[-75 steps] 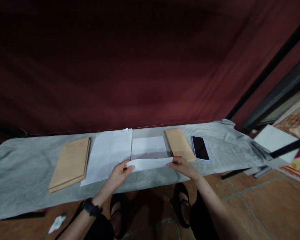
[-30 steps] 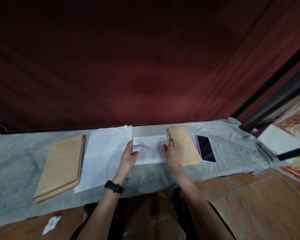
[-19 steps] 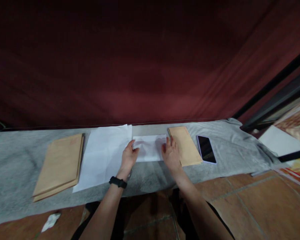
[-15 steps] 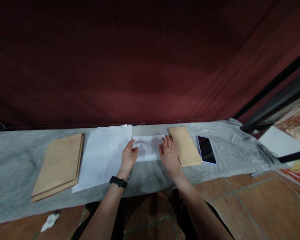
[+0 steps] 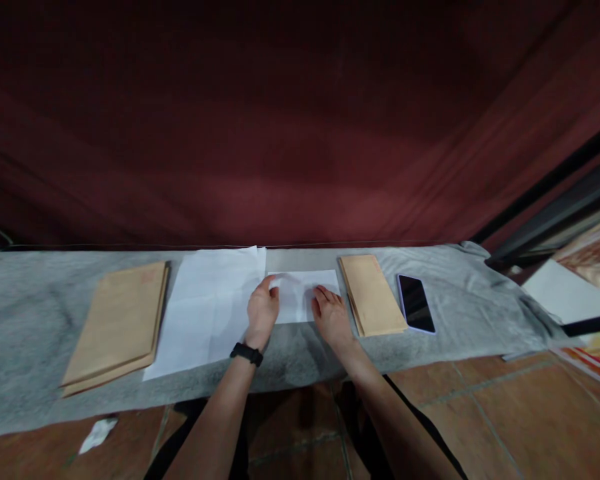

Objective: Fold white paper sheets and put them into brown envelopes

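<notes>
Hands count two in the head view, the left hand (image 5: 263,307) and the right hand (image 5: 333,320), with one small white paper (image 5: 297,310) between them. Large white sheets (image 5: 207,310) make one pile; two corners show at its top, so at least two. Brown envelopes form two stacks, a left stack (image 5: 117,317) and a right stack (image 5: 373,293), each showing at least two layers, though the full number cannot be told. One phone (image 5: 416,303), one black wristband (image 5: 247,353) on the left wrist and one crumpled white scrap (image 5: 99,435) on the tiled floor (image 5: 485,400) complete the count.

The small paper is plain, a wide, low rectangle, its upper edge raised a little near the left hand and soft shadows across its face. It lies on the grey cloth (image 5: 460,293), between the large sheets and the right stack. The left hand has a narrow pinch on its left end, thumb and fingers close together. The right hand's bent fingers touch its right part; whether they grip it cannot be told.
</notes>
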`<state>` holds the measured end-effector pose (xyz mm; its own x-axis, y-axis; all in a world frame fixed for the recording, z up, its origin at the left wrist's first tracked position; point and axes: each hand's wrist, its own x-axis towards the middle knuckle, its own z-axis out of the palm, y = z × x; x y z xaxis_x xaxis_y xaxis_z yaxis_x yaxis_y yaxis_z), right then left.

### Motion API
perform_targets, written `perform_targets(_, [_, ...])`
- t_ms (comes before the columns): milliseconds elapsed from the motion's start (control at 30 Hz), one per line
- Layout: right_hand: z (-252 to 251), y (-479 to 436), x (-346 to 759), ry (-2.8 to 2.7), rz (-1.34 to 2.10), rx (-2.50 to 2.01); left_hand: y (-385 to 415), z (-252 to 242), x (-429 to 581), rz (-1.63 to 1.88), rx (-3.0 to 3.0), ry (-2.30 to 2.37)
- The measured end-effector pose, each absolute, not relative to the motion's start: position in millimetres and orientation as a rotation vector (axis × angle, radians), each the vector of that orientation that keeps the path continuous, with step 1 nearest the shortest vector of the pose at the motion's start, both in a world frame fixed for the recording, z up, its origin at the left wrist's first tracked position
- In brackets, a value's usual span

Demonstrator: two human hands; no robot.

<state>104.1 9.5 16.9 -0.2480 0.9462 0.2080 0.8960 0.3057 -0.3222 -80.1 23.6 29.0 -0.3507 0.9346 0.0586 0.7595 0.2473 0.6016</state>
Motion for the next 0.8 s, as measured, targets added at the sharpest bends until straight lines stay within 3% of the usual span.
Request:
perform_targets(333, [24, 6, 99, -2.239, 0.195, -1.661, 25, 28, -78, 0.793, 1.696, 2.176])
perform_targets(800, [-3, 0, 88, -2.310, 0.072, -1.616, 10, 34, -65, 0.597, 1.978, 2.284])
